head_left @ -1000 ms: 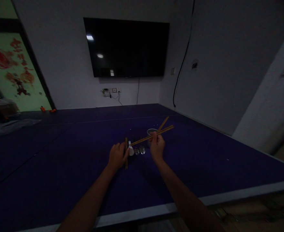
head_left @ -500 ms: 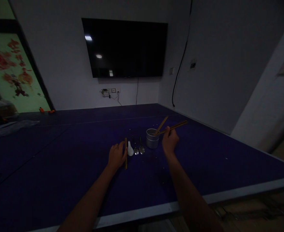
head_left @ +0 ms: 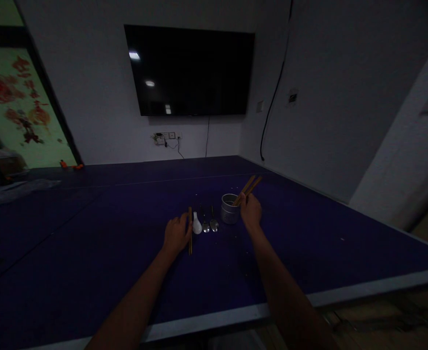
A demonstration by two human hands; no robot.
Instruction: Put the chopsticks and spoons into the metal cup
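- Right hand: closed, thumb and fingers pinching the held chopsticks, which slant over the cup's rim.
- Left hand: fingers bent loosely against the flat pair; whether they grip it, I cannot tell.
- Risk, tipping: a sideways press on the rim could, I judge, topple the metal cup, neither of my hands being around it.
- Risk, snagging: the leaning chopsticks crowd mine and could catch or be dislodged.
- Risk, rolling: a nudge from my left fingers could shift the flat pair into the white spoon.
- Metal cup: just left of my right hand; contact unclear.
- Leaning chopsticks: in the cup, just beyond my right fingers.
- White spoon: just right of my left fingertips.
- Two metal spoons: between my hands, right of the white spoon.
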